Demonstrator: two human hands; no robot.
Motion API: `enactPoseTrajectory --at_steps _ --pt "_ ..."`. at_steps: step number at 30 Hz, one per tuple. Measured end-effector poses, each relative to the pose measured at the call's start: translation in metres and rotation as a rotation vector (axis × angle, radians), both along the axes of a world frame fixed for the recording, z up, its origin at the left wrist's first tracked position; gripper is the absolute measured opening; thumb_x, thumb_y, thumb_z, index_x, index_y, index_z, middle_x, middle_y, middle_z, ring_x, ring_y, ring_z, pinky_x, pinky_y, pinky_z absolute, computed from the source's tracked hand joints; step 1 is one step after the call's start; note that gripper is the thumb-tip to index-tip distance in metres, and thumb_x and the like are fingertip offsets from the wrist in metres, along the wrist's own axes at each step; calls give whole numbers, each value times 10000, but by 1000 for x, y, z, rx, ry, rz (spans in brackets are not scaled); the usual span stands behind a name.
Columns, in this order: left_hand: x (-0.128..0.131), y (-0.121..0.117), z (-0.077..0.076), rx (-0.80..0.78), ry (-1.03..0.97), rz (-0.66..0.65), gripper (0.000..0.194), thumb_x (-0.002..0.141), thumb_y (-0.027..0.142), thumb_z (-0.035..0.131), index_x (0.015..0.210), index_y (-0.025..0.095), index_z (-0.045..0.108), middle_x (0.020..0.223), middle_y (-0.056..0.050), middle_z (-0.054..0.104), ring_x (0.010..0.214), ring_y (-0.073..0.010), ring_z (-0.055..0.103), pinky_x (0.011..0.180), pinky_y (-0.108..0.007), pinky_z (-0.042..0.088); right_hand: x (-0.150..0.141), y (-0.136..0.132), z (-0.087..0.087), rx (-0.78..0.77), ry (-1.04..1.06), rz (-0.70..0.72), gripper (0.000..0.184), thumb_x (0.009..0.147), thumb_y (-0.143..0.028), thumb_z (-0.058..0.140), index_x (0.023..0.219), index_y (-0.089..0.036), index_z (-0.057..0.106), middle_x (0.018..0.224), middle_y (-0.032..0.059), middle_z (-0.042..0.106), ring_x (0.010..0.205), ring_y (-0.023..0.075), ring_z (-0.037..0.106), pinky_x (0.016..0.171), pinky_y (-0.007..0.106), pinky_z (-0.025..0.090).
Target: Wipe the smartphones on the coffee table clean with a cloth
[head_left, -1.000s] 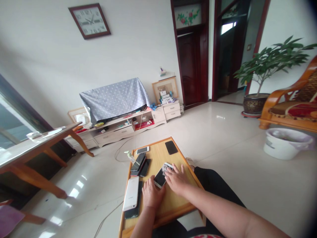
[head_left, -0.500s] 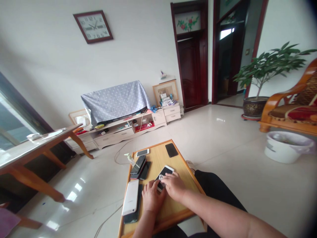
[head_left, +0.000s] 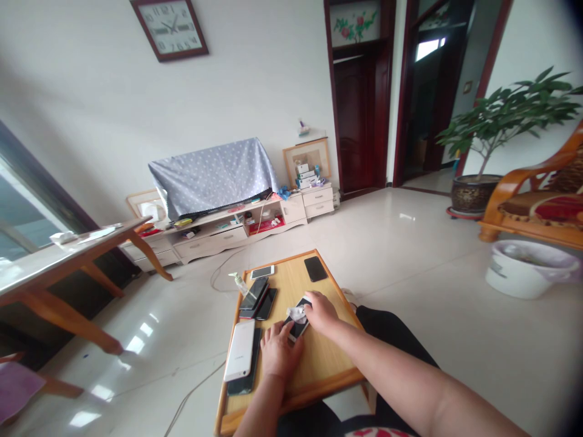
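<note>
Wooden tray table (head_left: 304,272): hands (head_left: 302,332) on phone (head_left: 299,328), bare wood toward right edge

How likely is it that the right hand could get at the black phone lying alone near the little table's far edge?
Probably yes: only bare tabletop seems to separate the right hand from the black phone, though its fingers hold a crumpled white wipe.

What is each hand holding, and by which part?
The right hand holds a crumpled white wipe by its right side, over a phone. The left hand touches the phone's near end; whether it actually grips it cannot be told.
</note>
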State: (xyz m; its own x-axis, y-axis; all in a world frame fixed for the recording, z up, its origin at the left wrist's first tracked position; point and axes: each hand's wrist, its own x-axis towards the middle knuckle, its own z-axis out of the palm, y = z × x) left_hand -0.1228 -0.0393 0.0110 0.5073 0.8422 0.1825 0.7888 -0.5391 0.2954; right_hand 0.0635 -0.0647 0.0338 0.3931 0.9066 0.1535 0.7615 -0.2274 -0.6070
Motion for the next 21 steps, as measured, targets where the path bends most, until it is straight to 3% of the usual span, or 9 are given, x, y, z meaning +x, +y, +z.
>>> enactPoseTrajectory --at_steps 3,10,14,17,19,21 --pt "1 0 0 -8 -7 4 472 841 467 630 1295 341 623 1361 -55 593 1260 -288 506 1019 -415 378 -7 -5 -4 -4 -63 60 518 972 -223 350 1469 -147 473 1537 143 467 1400 256 439 1139 381 339" --pt "4 -1 -4 -30 -17 105 504 879 311 536 1373 216 500 1328 -111 618 1257 -270 523 1059 -400 359 -40 -23 -20 -39 -183 381 544 1029 -468 330 1462 -190 507 1566 106 442 1482 277 319 1235 467 162" --pt "4 -1 -5 5 -32 93 567 843 453 601 1348 216 500 1311 -116 626 1246 -294 539 1054 -404 369 -18 -17 -18 -67 -214 324 575 1043 -493 262 1491 -199 470 1565 99 445 1478 259 330 1243 478 111" --pt "4 0 -7 23 -43 87 617 816 487 627 1349 205 493 1306 -126 629 1246 -308 539 1037 -413 376 -5 -10 -14 -83 -209 224 620 1049 -482 206 1483 -128 469 1579 167 402 1495 301 290 1232 539 88" --pt "3 2 -10 22 -57 89 635 820 478 627 1369 202 469 1328 -130 619 1268 -306 526 1042 -410 369 -10 -9 -13 -88 -210 236 642 1043 -502 220 1467 -99 485 1578 186 394 1496 314 284 1232 536 105" --pt "1 4 -14 6 -69 91 614 838 415 608 1392 211 442 1355 -123 607 1283 -292 517 1054 -405 361 -23 -12 -15 -79 -214 329 620 1030 -525 280 1452 -136 515 1568 144 428 1487 277 314 1240 461 152"
